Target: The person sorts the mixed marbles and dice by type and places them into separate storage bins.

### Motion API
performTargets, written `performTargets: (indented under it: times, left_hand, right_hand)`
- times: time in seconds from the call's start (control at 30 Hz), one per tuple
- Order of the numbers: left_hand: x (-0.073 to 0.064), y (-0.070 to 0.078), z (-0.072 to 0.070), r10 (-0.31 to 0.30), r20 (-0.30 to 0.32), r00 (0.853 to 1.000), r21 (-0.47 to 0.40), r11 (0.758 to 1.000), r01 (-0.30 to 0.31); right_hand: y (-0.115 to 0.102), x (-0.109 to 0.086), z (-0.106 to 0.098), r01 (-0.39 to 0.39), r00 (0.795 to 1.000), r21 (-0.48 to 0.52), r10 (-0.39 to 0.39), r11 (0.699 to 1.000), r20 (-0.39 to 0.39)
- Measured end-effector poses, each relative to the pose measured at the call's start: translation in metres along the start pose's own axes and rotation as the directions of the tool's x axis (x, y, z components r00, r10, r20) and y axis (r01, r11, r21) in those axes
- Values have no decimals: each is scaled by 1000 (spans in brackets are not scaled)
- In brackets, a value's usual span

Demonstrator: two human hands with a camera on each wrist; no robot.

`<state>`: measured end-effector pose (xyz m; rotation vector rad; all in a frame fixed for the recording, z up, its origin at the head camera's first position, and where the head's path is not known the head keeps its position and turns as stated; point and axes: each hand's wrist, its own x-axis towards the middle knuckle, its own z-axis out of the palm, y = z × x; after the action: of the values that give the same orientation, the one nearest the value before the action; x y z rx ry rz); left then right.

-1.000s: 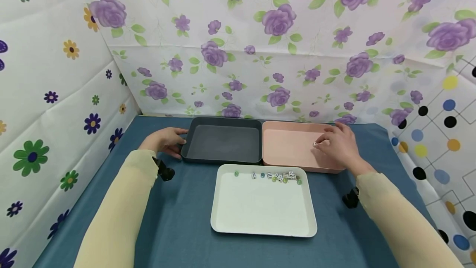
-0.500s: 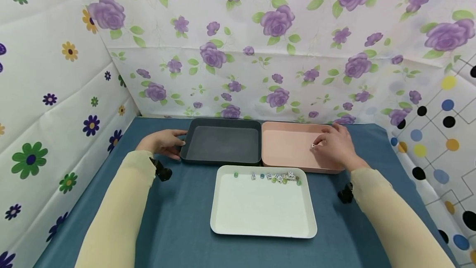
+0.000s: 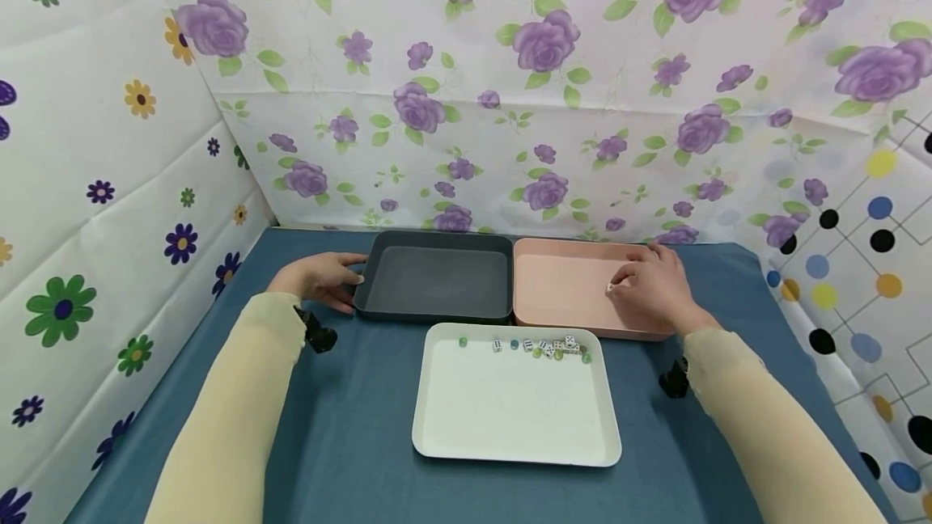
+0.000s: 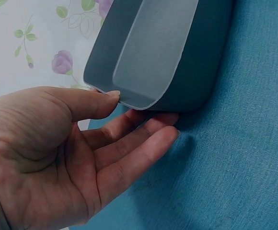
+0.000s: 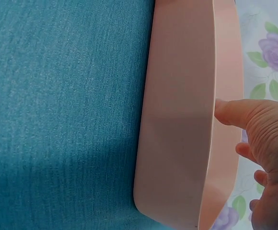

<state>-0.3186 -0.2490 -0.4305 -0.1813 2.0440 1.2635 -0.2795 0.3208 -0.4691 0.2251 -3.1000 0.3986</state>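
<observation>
At its left end, a dark grey tray (image 3: 437, 277) is pinched by my left hand (image 3: 316, 277). The left wrist view shows the thumb (image 4: 98, 103) on the tray's rim and the fingers (image 4: 134, 160) against the outside below. My right hand (image 3: 655, 285) is over a pink tray (image 3: 561, 277), with a small white die (image 3: 610, 288) pinched at the fingertips. In the right wrist view the thumb (image 5: 230, 111) shows beyond the near wall of the pink tray (image 5: 177, 115), and the die is hidden there.
A white tray (image 3: 517, 411) lies in front of the other two. Along its far side are several dice (image 3: 549, 348) and green and blue glass beads (image 3: 463, 341). Flowered cloth (image 3: 466, 103) hangs behind the blue-covered table (image 3: 349, 443).
My right hand has shifted slightly left over the pink tray, the die still pinched. My left hand stays at the dark tray's end. The trays have not visibly moved.
</observation>
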Motion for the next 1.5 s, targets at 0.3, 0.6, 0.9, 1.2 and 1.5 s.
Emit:
performTargets:
  times: [0.3,0.6,0.9,1.2,1.5]
  left_hand:
    - [2,-1,-1,6,22,1000,-19,1000,-6]
    - [2,-3,-3,-6,31,999,-44,999,8]
    - [3,-2,-2,-15,20,1000,-52,999,16]
    - [3,-2,-3,-18,18,1000,-53,998,19]
    - [3,-2,-2,-14,14,1000,-34,999,14]
  right_hand:
    - [2,-4,-8,5,999,9,-5,1000,-40]
    - [1,-12,-16,89,992,30,-86,996,-96]
    - [-7,-23,-22,136,984,47,-129,990,-125]
    - [-16,-35,-28,208,960,48,-195,977,-204]
    - [-29,-49,-25,329,918,51,-307,943,-249]
